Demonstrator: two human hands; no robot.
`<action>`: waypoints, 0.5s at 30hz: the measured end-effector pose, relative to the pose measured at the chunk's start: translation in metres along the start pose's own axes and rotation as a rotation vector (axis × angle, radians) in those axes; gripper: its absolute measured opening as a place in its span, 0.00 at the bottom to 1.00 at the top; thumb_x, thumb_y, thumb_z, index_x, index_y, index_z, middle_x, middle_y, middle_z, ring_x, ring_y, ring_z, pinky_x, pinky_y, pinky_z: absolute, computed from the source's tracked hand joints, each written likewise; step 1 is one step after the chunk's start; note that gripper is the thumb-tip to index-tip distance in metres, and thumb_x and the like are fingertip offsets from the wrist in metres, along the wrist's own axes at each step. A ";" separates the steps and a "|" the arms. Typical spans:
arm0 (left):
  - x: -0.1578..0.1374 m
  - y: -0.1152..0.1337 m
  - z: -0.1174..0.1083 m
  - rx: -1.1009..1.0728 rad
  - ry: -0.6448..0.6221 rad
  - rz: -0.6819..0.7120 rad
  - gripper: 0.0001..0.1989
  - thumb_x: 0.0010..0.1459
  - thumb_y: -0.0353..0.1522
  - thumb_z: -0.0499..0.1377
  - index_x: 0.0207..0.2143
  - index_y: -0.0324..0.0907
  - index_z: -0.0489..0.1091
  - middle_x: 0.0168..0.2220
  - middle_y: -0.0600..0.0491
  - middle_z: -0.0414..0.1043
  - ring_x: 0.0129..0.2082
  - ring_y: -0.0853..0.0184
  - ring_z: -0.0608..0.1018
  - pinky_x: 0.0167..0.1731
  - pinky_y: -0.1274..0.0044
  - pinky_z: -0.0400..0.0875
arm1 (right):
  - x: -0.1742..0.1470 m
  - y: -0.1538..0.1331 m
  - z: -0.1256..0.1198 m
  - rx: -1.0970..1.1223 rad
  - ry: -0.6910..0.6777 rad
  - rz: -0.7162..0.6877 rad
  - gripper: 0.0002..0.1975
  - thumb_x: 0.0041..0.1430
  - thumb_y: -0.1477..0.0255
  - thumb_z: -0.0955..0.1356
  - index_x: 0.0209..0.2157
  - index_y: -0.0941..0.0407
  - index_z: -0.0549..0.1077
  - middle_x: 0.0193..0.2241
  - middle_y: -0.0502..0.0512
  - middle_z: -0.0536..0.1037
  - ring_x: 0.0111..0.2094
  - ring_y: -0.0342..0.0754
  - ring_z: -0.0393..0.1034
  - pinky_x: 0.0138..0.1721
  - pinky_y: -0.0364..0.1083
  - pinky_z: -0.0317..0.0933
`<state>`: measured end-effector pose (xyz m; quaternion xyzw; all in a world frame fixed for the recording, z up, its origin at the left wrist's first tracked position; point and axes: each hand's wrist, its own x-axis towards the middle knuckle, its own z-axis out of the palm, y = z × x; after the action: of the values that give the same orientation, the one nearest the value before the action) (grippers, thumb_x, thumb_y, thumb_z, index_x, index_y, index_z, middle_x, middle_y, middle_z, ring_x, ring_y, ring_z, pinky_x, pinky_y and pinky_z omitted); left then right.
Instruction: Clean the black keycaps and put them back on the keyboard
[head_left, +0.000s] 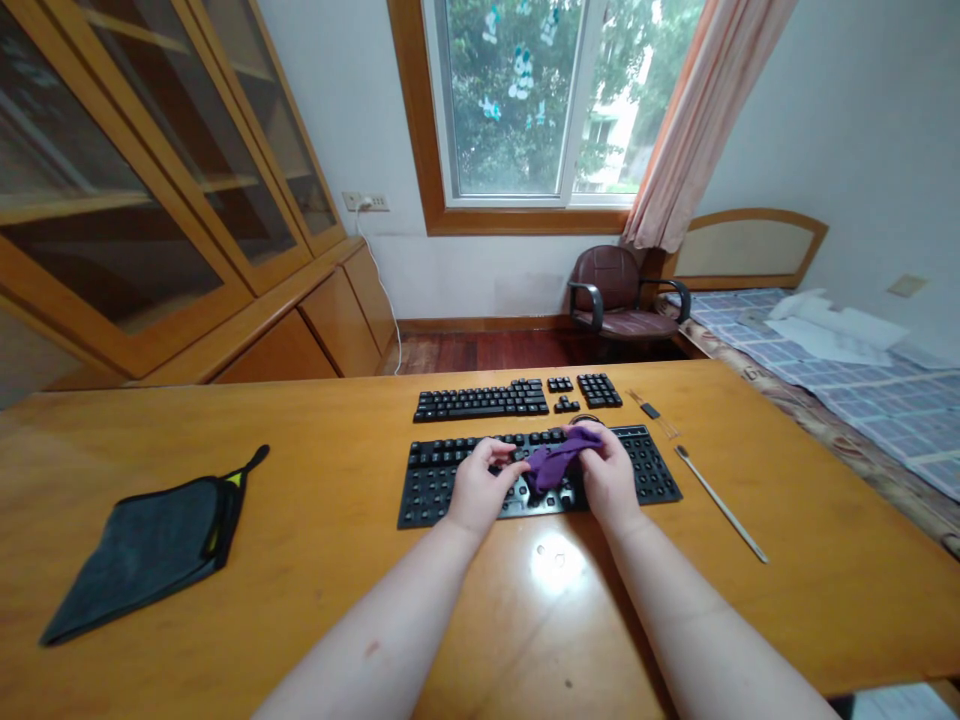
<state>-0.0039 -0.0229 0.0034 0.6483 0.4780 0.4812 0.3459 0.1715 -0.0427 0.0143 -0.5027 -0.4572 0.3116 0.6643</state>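
A black keyboard base (442, 500) with most of its keycaps off lies flat on the table under both hands. A crumpled purple cloth (556, 462) is held just over it. My right hand (609, 470) grips the cloth's right end between thumb and fingers. The thumb and fingers of my left hand (484, 482) pinch at the cloth's left edge. Behind the base, loose black keycaps (480, 402) are laid out in keyboard order, with the number pad keycaps (599, 390) as a separate block on the right.
A folded dark grey cloth (142, 540) lies on the left of the wooden table (322, 620). To the right are a thin brush (721, 505) and a small wire tool with a dark handle (649, 410). Beyond the table stand an armchair (619, 300) and a bed (862, 370).
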 end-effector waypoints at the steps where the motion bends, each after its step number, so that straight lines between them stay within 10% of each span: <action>1: 0.000 0.000 0.000 0.019 0.023 0.009 0.11 0.46 0.34 0.64 0.33 0.40 0.69 0.26 0.56 0.71 0.27 0.69 0.74 0.31 0.76 0.70 | 0.001 0.001 -0.003 -0.011 0.089 -0.015 0.07 0.46 0.75 0.64 0.31 0.56 0.69 0.34 0.54 0.73 0.38 0.49 0.68 0.43 0.50 0.61; 4: 0.001 0.001 -0.002 0.062 0.075 0.096 0.10 0.46 0.33 0.64 0.32 0.41 0.69 0.29 0.55 0.71 0.26 0.70 0.73 0.32 0.75 0.70 | 0.001 0.001 -0.008 -0.147 0.212 -0.080 0.09 0.45 0.78 0.61 0.29 0.57 0.69 0.31 0.53 0.72 0.36 0.48 0.67 0.43 0.49 0.59; 10: -0.001 0.006 -0.001 0.139 0.107 0.271 0.09 0.46 0.31 0.64 0.28 0.41 0.67 0.36 0.51 0.70 0.31 0.68 0.73 0.34 0.73 0.71 | -0.009 -0.014 -0.001 -0.430 -0.271 -0.077 0.11 0.50 0.72 0.63 0.35 0.56 0.73 0.27 0.51 0.73 0.29 0.46 0.66 0.34 0.45 0.60; 15: -0.004 0.006 -0.002 0.228 0.023 0.350 0.07 0.46 0.25 0.61 0.28 0.42 0.66 0.33 0.53 0.71 0.37 0.65 0.74 0.40 0.70 0.70 | -0.017 -0.013 0.013 -0.505 -0.384 -0.007 0.15 0.47 0.64 0.69 0.38 0.55 0.74 0.23 0.48 0.70 0.24 0.43 0.64 0.29 0.43 0.59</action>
<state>-0.0043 -0.0285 0.0084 0.7508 0.4134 0.4840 0.1763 0.1519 -0.0563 0.0228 -0.5821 -0.6387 0.2751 0.4213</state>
